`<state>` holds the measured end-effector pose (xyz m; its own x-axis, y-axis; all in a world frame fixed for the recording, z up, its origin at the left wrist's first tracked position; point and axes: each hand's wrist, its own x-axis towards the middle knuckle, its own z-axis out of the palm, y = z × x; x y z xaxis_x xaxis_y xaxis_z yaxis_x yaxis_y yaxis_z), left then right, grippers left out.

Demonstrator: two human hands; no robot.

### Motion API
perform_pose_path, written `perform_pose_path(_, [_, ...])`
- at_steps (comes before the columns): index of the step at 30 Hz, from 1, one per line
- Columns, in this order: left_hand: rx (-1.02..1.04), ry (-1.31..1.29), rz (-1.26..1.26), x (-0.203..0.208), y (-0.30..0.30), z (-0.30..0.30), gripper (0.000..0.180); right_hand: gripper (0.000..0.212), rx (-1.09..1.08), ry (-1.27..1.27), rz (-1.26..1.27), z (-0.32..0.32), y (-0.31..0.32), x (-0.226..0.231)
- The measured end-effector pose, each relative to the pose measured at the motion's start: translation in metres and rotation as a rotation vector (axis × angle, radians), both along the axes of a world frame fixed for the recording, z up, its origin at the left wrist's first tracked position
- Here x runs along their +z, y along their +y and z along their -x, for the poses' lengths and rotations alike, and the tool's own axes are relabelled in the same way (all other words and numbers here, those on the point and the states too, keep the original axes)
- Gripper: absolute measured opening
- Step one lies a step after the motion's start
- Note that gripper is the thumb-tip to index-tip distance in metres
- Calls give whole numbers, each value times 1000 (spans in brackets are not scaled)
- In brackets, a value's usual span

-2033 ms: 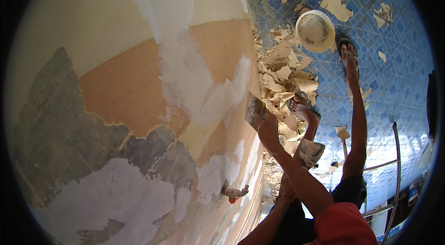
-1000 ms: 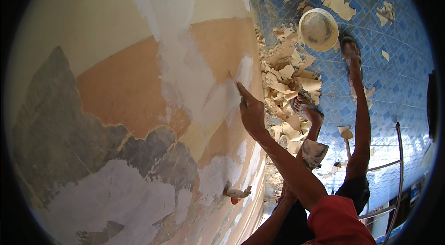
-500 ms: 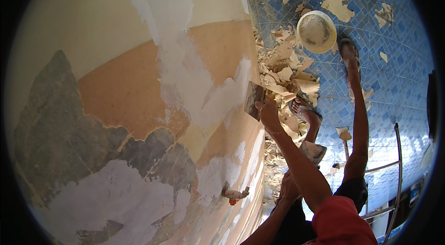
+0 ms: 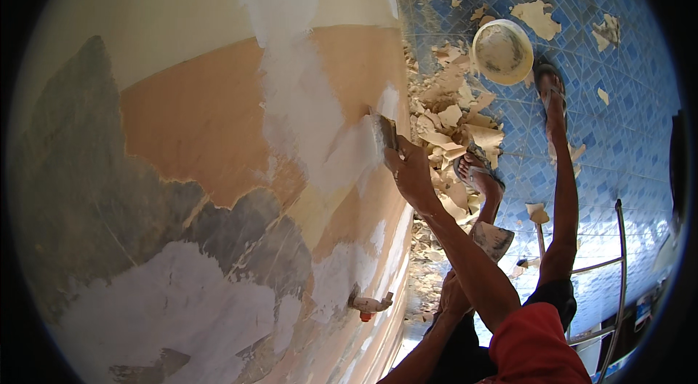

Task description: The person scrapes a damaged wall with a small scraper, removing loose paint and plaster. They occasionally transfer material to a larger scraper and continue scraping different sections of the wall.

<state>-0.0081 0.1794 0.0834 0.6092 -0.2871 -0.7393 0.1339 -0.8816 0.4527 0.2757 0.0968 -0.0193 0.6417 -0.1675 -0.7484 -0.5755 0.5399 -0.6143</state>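
Observation:
My right hand, at the end of the red-sleeved arm, grips a putty knife whose blade lies against the wall. Pale grey filler covers a broad strip of the wall beside the blade. Lower down, my left hand is closed, partly hidden behind my right forearm. Just past that forearm shows a second, wide scraper blade smeared with filler; its handle is hidden, but it lines up with my left hand.
A tap juts from the wall. Peeled paint flakes heap along its foot, around my sandalled foot. On the blue tiled floor stand a whitish bucket and a metal frame. A long-handled scraper lies nearby.
My right hand has moved a little left and up along the wall, and the putty knife has turned so its blade shows narrower. My left hand stays about where it was.

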Motion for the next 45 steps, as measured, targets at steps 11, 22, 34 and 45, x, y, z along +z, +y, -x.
perform_pose_path(11, [-54,138,-42,-9,0,4,27,57,40,-289,272,17,23,105])
perform_pose_path(22, [-82,32,0,-3,-6,-1,34,63,56,-507,378,82,30,129])
perform_pose_path(34, [70,-22,35,-7,6,23,30,16,-24,6,85,4,15,21])
perform_pose_path(45, [-31,13,-16,6,-10,0,29,63,64,-464,450,54,41,143])
